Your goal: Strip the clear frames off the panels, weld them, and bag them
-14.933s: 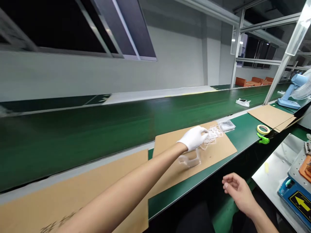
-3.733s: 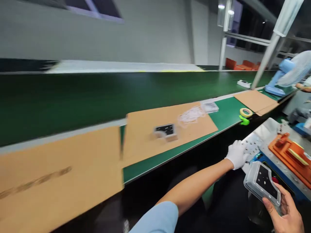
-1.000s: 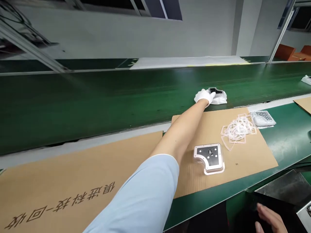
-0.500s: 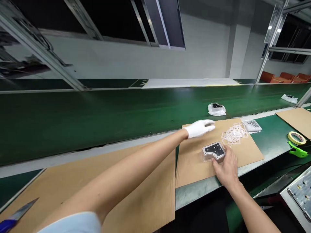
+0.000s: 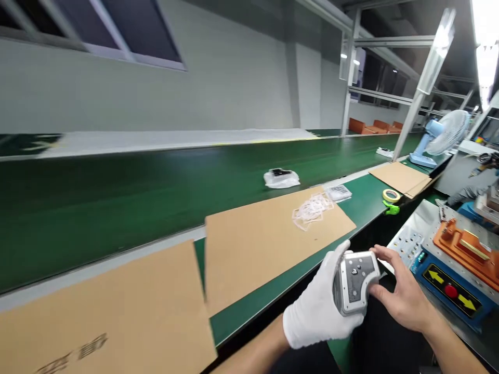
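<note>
A long green belt (image 5: 156, 192) crosses the scene, and the green counter (image 5: 362, 200) runs along its near side, bearing a left cardboard sheet (image 5: 128, 306) and a middle cardboard sheet (image 5: 265, 244). At the right, a blue machine (image 5: 424, 291) with an orange fixture (image 5: 468, 246) crowds the space beside the right forearm. Both hands hold one case: the gloved left hand (image 5: 322, 306) cups its left side, while the bare right hand (image 5: 405, 291) touches the opposite edge near the curved notch. Held before the counter's edge, the case (image 5: 354, 283) seems stiff and fairly light, its smooth walls perhaps slippery; the side walls look safer to grip than the dark face. A tangle of thin white frames (image 5: 312, 209) occupies the middle sheet's far right end. A wrapped part (image 5: 281, 177) rests on the belt; smaller are a clear-wrapped pack (image 5: 338, 193), a tape roll (image 5: 391, 196) and a green clip (image 5: 392, 209).
</note>
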The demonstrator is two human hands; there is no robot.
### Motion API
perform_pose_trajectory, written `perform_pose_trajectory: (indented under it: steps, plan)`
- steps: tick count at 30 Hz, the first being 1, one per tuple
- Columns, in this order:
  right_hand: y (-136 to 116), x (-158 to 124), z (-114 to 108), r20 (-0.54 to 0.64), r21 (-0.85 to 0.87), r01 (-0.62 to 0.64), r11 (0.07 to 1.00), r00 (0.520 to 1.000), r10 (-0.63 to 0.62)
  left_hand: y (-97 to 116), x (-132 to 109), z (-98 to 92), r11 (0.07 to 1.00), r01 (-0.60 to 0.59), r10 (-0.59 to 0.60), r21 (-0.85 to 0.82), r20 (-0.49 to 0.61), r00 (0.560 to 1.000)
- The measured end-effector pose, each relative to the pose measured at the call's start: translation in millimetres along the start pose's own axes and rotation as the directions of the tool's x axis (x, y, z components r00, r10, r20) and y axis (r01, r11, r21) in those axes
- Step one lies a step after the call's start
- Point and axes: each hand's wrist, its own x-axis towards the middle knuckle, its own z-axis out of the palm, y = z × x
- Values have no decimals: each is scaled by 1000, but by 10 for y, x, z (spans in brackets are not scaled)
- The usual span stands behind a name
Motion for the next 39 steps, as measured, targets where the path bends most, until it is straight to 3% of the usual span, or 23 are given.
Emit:
perform_pose_trajectory:
  steps: [2,4,8,11,13,16,19,22,25,28,32,34,39]
  plan:
    - [14,-276,-41,-226,-49,-95,994,971,81,-74,64,320,994,-52,72,96,-216,974]
    - [-11,-522,-36,-332,-84,-145,986,937,110,-151,121,629,987,-88,129,137,-329,935]
    - [-63,-779,27,-370,-191,-142,971,927,63,-249,191,1265,996,-22,54,84,-398,916]
    - [50,-837,22,-479,-222,-263,939,868,129,-279,189,1678,995,45,-1,94,-424,906]
    - [191,-901,-70,-533,-220,-319,922,831,160,-304,187,1837,998,17,4,56,-367,930]
    - [428,-1030,-424,-560,-252,-293,922,822,108,-387,276,1831,991,-101,114,87,-162,980]
    - [697,-1041,-1051,-591,-347,-265,899,807,10,-541,561,1616,959,-200,206,201,-6,979]
    - [1015,-860,-1746,-626,-450,-299,842,777,-59,-735,1016,1414,930,-144,156,339,-8,988]
    - [1313,-611,-2225,-626,-485,-351,801,779,-37,-893,1493,1396,867,-118,71,485,113,991]
    - [1529,-445,-2403,-562,-520,-400,755,826,50,-972,1830,1524,816,-142,-19,560,272,962]
    - [1724,-401,-2436,-442,-629,-410,660,887,130,-1047,2040,1655,785,-162,-160,598,449,879]
    - [1799,-410,-2455,-404,-654,-395,646,903,143,-1099,2092,1658,781,-141,-224,609,483,846]
    - [1840,-413,-2445,-377,-657,-376,653,914,147,-1135,2160,1609,767,-81,-315,637,483,817]
